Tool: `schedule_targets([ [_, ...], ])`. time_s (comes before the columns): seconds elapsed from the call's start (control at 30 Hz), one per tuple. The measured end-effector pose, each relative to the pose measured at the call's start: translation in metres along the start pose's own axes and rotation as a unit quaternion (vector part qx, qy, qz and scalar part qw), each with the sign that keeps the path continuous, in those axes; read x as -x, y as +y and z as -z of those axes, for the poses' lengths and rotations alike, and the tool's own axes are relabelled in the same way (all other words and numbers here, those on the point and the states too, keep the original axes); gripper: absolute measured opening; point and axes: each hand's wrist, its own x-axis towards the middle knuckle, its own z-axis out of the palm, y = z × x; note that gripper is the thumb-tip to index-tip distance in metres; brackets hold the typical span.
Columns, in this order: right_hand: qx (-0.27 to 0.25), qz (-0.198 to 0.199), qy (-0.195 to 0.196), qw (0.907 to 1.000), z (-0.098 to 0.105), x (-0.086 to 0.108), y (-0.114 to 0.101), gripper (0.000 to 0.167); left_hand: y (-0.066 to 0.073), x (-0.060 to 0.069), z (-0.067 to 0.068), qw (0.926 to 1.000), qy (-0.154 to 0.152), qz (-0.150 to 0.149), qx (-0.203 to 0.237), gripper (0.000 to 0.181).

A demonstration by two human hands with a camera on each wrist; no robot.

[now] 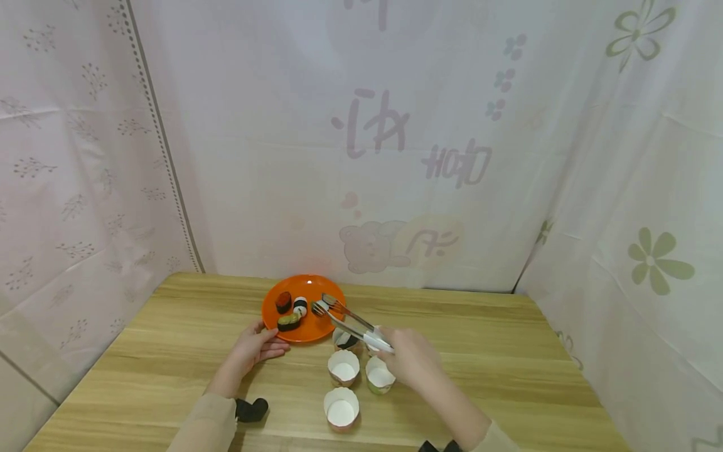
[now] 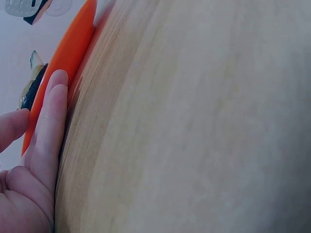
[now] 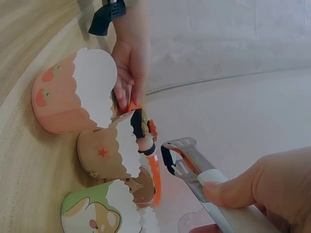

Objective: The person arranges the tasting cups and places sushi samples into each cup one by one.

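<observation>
My right hand [image 1: 411,356] grips metal tongs [image 3: 214,199] with white handle parts, above the right side of an orange plate [image 1: 316,282]. Between the tong tips is a small black-and-white sushi piece [image 3: 168,156], which looks lifted off the plate in the wrist views. Left of it on the plate sit a red-topped sushi [image 1: 283,302], a white sushi with a black band [image 1: 300,306] and a yellowish-topped sushi [image 1: 289,322]. My left hand [image 1: 252,351] holds the plate's near left rim, thumb [image 2: 13,127] at the top edge and fingers [image 2: 52,114] underneath.
Several paper cups stand in front of the plate, among them a pink one [image 3: 56,99], a brown one [image 3: 99,153] and a green one [image 3: 92,213]. A black-and-white piece [image 1: 347,341] lies in the cup nearest the plate. Patterned curtains [image 1: 271,157] surround the wooden table [image 1: 480,364].
</observation>
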Motion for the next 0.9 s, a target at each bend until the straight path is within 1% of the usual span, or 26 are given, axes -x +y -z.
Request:
schedule_targets([
  [0.2, -0.012, 0.007, 0.001, 0.9999, 0.005, 0.006, 0.002, 0.045, 0.002, 0.001, 0.000, 1.0000, -0.002, -0.002, -0.001, 0.053],
  [0.4, -0.020, -0.007, 0.001, 0.9998, 0.011, 0.012, 0.002, 0.046, 0.002, 0.002, 0.000, 0.9999, -0.011, 0.002, -0.001, 0.055],
  [0.67, -0.017, -0.012, 0.005, 0.9998, 0.018, 0.019, 0.003, 0.047, 0.002, 0.001, 0.000, 1.0000, -0.006, -0.003, 0.004, 0.052],
  [0.9, -0.013, -0.012, 0.018, 0.9997, 0.023, 0.027, 0.009, 0.045, 0.001, 0.000, 0.000, 1.0000, 0.000, 0.002, 0.008, 0.052],
])
